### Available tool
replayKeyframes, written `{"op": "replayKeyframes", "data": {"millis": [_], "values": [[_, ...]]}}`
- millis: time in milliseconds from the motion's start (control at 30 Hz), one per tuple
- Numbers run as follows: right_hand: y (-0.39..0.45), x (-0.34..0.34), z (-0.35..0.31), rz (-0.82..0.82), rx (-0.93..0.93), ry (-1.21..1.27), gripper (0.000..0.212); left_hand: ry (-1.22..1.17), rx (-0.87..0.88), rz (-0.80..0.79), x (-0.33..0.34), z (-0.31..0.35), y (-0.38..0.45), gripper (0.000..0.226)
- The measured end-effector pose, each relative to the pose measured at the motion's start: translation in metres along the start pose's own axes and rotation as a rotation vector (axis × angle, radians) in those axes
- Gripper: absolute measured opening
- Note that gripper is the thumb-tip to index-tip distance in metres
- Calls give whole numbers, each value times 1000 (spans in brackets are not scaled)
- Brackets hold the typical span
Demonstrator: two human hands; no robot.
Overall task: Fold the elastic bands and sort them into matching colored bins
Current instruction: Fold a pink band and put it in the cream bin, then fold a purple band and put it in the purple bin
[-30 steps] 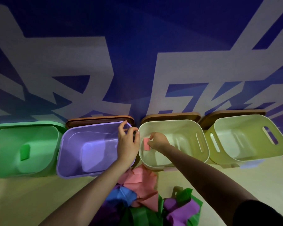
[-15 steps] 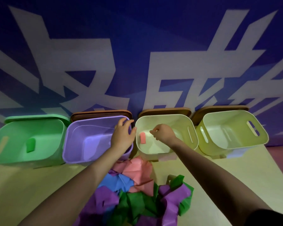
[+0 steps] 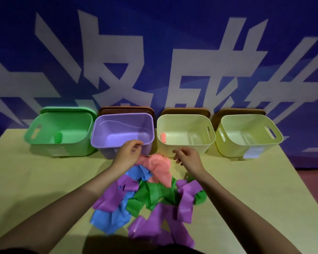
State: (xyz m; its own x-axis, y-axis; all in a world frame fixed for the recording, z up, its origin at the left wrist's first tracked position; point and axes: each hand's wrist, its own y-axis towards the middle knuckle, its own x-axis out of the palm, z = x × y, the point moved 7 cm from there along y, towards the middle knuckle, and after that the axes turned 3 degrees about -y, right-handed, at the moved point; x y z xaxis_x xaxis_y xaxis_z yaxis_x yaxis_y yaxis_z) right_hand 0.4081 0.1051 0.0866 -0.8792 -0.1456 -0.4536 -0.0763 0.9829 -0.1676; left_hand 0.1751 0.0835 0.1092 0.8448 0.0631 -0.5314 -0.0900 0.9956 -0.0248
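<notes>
Bench of pale yellow carries everything. Behind the heap of loose pink, blue, purple and green elastic bands stand four plastic bins: green bin, purple bin, cream bin, yellow-green bin. Left hand and right hand hover over the heap's far edge, fingers loosely curled, holding nothing. Well behind the heap, a folded pink band lies inside the cream bin, a folded green band inside the green bin.

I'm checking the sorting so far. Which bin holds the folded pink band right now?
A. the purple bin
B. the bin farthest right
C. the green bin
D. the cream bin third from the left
D: the folded pink band lies against the left inner wall of the cream bin, third from the left.
</notes>
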Motion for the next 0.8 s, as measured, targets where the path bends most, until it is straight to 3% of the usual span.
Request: {"op": "replayKeyframes", "data": {"millis": [233,333,467,600,700,800], "values": [[-40,71,55,-290,49,-145,29,77,-272,-79,-23,-114,-68,22],[-49,102,67,-345,7,-253,18,98,-394,-53,-32,-150,-88,23],[-52,142,57,-381,-65,-286,19,84,-447,-14,-33,-167,-97,33],[-42,171,36,-310,-82,-207,27,-5,-468,41,-24,-161,-92,34],[-43,191,33,-423,68,-197,39,-6,-495,-12,-10,-157,-84,24],[-45,200,38,-489,52,-210,35,66,-552,-59,-5,-166,-80,28]]}}
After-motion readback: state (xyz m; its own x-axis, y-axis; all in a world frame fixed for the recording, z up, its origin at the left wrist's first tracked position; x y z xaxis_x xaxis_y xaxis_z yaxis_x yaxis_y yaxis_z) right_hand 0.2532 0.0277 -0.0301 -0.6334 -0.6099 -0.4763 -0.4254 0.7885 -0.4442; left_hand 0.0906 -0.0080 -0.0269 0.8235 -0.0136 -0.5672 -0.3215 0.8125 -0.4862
